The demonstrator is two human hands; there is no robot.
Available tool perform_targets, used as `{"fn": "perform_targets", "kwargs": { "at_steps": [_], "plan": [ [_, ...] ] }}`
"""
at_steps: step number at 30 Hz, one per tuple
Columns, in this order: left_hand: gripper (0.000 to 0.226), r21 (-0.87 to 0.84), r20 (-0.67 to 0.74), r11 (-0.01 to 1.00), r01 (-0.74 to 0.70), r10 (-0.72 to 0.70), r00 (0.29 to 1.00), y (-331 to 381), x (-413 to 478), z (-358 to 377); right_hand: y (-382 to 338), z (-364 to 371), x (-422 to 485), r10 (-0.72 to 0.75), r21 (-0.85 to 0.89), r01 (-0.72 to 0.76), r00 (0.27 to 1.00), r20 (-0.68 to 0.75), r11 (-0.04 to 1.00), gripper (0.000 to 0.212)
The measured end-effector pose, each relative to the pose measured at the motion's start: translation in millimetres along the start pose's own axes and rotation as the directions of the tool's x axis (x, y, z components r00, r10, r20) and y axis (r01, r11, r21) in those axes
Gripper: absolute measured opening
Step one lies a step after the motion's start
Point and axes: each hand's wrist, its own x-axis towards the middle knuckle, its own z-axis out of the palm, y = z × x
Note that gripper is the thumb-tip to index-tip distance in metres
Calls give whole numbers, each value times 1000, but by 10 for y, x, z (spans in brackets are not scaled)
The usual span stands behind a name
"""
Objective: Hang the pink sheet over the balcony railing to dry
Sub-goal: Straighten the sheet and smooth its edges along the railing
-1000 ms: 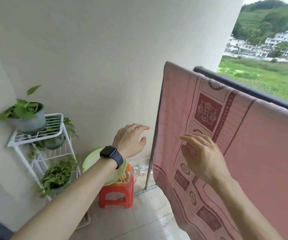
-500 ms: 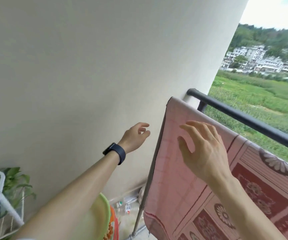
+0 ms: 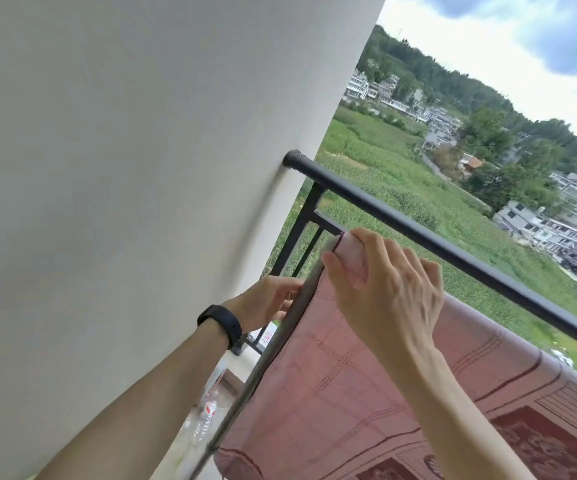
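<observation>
The pink sheet, checked with dark red patterned bands, hangs over a bar just inside the black balcony railing. Its left edge runs along a slanted silver pole. My right hand pinches the sheet's top left corner, with a fold of cloth between thumb and fingers. My left hand, with a black band on the wrist, is curled around the sheet's left edge at the pole, just below the corner. The sheet's far side is hidden.
A plain white wall fills the left, and the railing ends against it. Plastic bottles lie on the floor by the pole's foot. Fields, houses and wooded hills lie beyond the railing.
The view has tilted up and right, away from the plant rack and stool. Both hands have reached forward from open in the air to closed on the sheet's top left corner and edge.
</observation>
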Motion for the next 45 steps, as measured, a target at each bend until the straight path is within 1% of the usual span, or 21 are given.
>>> {"fn": "perform_targets", "kwargs": {
  "at_steps": [2, 5, 7, 10, 13, 15, 17, 19, 21, 23, 26, 28, 30, 32, 35, 37, 39, 41, 43, 44, 45],
  "plan": [
    [19, 23, 74, 999, -41, 39, 997, -35, 63, -115, 20, 49, -36, -14, -42, 12, 999, -45, 999, 42],
    [18, 17, 108, 994, -108, 106, 989, -43, 183, -222, 23, 122, -55, -25, -71, 18, 995, -99, 997, 45],
    [18, 19, 165, 992, -127, 122, 979, -36, 243, -264, -10, 166, -61, -14, -79, 5, 993, -114, 997, 47],
    [27, 7, 230, 991, -137, 132, 964, -48, 347, -295, -57, 217, -44, 4, -115, -15, 996, -90, 993, 54],
    [26, 55, 222, 984, -171, 155, 963, -79, 443, -254, -74, 253, -8, 25, -146, -33, 998, -57, 989, 58],
    [32, 146, 145, 962, -231, 210, 967, -61, 475, -201, -112, 236, 40, 35, -153, -43, 998, -54, 987, 55],
    [37, 250, 39, 917, -311, 311, 950, -30, 485, -181, -177, 218, 69, 34, -162, -42, 998, -50, 986, 50],
    [35, 254, -82, 899, -356, 386, 919, 71, 492, -251, -229, 216, 123, 31, -152, -37, 999, -39, 988, 45],
    [38, 212, -230, 905, -370, 414, 881, 203, 478, -413, -252, 217, 165, 35, -136, -39, 999, -31, 990, 44],
    [38, 233, -302, 891, -390, 447, 842, 310, 433, -599, -258, 219, 179, 32, -135, -37, 999, -40, 990, 44],
    [36, 320, -214, 850, -418, 494, 843, 320, 318, -739, -247, 259, 149, -23, -137, 11, 996, -85, 990, 37],
    [32, 384, -167, 837, -390, 478, 862, 227, 232, -743, -263, 277, 163, -42, -126, 28, 993, -107, 992, 30],
    [27, 463, -178, 821, -335, 456, 872, 137, 176, -722, -288, 282, 189, -32, -120, 19, 994, -106, 993, 28],
    [26, 493, -176, 813, -309, 441, 880, 125, 132, -677, -321, 288, 218, -33, -139, 22, 997, -74, 990, 33],
    [36, 414, -87, 837, -357, 427, 900, 286, 37, -550, -340, 296, 256, -29, -142, 24, 999, -32, 990, 42],
    [38, 302, 8, 867, -396, 413, 911, 402, -13, -455, -327, 286, 288, -27, -111, 20, 998, -58, 994, 41],
    [34, 260, 115, 880, -399, 382, 917, 459, -55, -380, -280, 299, 310, -40, -64, 35, 995, -87, 997, 36],
    [28, 301, 151, 870, -391, 361, 920, 414, -64, -336, -222, 338, 300, -65, 5, 66, 988, -138, 998, 31],
    [14, 359, 117, 854, -376, 358, 926, 301, -78, -326, -214, 367, 194, -84, 20, 94, 955, -285, 995, 31],
    [13, 371, 90, 855, -363, 356, 930, 241, -86, -324, -225, 393, 91, -92, -9, 96, 927, -364, 995, 28],
    [21, 367, 60, 867, -337, 340, 939, 181, -94, -327, -240, 443, -43, -95, -25, 93, 908, -408, 995, 26]
  ]
}}
